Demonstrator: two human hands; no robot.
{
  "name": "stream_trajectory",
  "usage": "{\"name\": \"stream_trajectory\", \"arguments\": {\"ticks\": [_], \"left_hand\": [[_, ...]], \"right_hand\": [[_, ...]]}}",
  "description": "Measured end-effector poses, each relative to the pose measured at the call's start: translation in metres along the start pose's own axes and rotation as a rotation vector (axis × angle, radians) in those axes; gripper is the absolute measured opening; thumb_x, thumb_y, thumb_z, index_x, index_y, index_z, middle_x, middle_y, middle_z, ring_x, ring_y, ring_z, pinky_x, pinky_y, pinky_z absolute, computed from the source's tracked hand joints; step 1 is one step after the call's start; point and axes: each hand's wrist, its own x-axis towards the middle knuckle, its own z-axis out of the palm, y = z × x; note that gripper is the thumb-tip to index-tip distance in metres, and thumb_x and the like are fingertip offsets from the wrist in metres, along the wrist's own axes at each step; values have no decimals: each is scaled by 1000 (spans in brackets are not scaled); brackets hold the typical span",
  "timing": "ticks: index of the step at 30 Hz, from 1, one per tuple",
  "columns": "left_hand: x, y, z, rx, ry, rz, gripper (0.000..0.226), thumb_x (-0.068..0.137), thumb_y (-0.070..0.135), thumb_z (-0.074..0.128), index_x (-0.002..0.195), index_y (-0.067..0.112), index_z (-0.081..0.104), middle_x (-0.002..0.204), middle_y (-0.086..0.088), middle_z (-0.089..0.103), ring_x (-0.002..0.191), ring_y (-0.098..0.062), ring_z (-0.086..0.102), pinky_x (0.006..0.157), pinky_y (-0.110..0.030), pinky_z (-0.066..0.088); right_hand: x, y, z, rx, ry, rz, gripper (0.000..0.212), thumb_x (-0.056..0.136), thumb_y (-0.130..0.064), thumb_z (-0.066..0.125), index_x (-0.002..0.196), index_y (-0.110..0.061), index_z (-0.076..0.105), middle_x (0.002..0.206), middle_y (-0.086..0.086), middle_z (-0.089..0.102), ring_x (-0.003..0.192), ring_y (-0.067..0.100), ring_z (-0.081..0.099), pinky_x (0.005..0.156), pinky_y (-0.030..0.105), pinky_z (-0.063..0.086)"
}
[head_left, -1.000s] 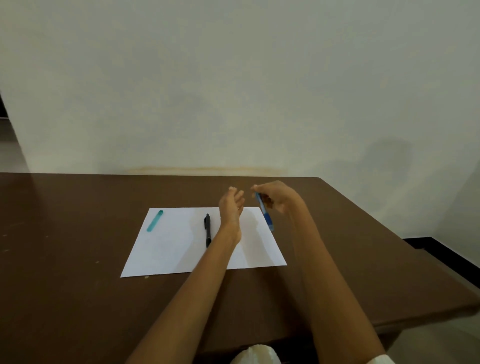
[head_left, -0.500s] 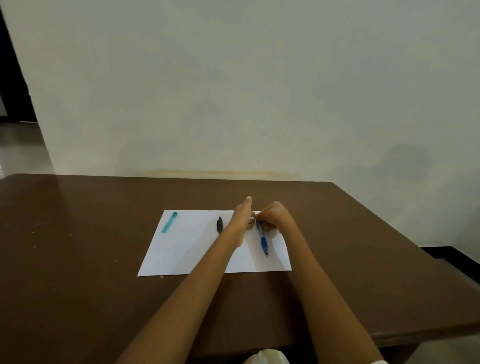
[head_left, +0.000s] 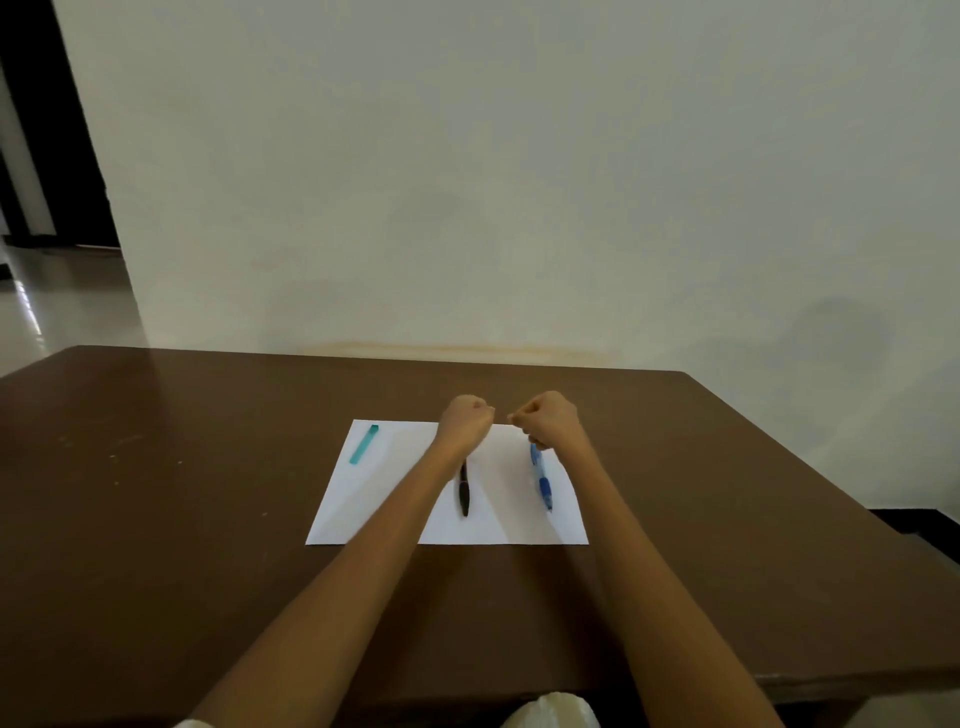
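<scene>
Left hand (head_left: 464, 422) is a fist holding nothing; right hand (head_left: 546, 422) curls over the top end of the blue plastic pen (head_left: 542, 483), and I can't tell if it's pinching it. The pen lies flat on the white paper sheet (head_left: 501, 499), parallel to the slim black pen (head_left: 464, 491), probably lined up on purpose.

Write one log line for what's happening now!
left hand: fist above black pen | right hand: fist above blue pen | pens and teal cap: on paper
</scene>
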Motion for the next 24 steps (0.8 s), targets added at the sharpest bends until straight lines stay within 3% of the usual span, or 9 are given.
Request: {"name": "stream_trajectory", "arguments": {"ticks": [4,6,8,11,13,18,21,24], "left_hand": [[1,-11,-25,-47,71,-127,28,90,6,41,65,18,42,68,0,40,79,-22,43,72,-33,41],[0,-14,-34,-102,80,-202,12,93,9,44,85,11,53,77,-6,49,82,-24,51,81,-34,49],[0,-18,-41,-181,48,-243,23,94,13,45,114,6,52,98,-11,55,87,-25,57,87,-35,50],[-6,-24,-51,-289,-15,-239,36,95,12,44,129,1,43,118,-18,53,86,-28,59,78,-35,52],[-7,-26,-54,-357,-42,-242,38,95,10,44,131,-1,38,121,-21,51,84,-29,59,74,-36,52],[-3,-31,-56,-408,-54,-270,30,94,6,48,122,-4,49,116,-22,60,91,-30,63,76,-37,55],[-1,-33,-57,-406,-66,-258,24,93,11,52,112,-2,59,96,-15,66,81,-27,65,64,-34,56],[1,-35,-57,-459,-87,-241,24,91,13,56,110,-1,61,96,-15,66,83,-27,66,62,-33,56]], "right_hand": [[-13,-27,27,-138,-168,-31,26,88,-26,66,81,-2,65,70,9,60,53,14,53,65,28,54],[-17,-34,40,-242,-198,-8,32,87,-34,67,75,-7,54,64,6,57,50,13,54,54,23,50],[-19,-36,49,-297,-199,5,33,85,-37,68,77,-11,49,64,3,55,48,12,54,45,20,42],[-21,-35,53,-287,-204,17,26,86,-27,68,87,-10,49,80,8,64,56,15,59,50,19,47],[-21,-36,53,-247,-217,28,21,88,-23,65,92,-8,51,94,14,68,59,17,60,55,22,51],[-24,-44,45,120,-323,64,29,91,-16,59,106,9,62,96,21,67,60,18,63,52,23,56],[-28,-49,36,247,-397,27,21,90,-4,59,104,10,66,82,15,68,58,17,67,53,19,58],[-27,-49,28,273,-411,9,20,90,-4,60,103,9,67,75,12,67,48,13,66,51,18,57]]}}
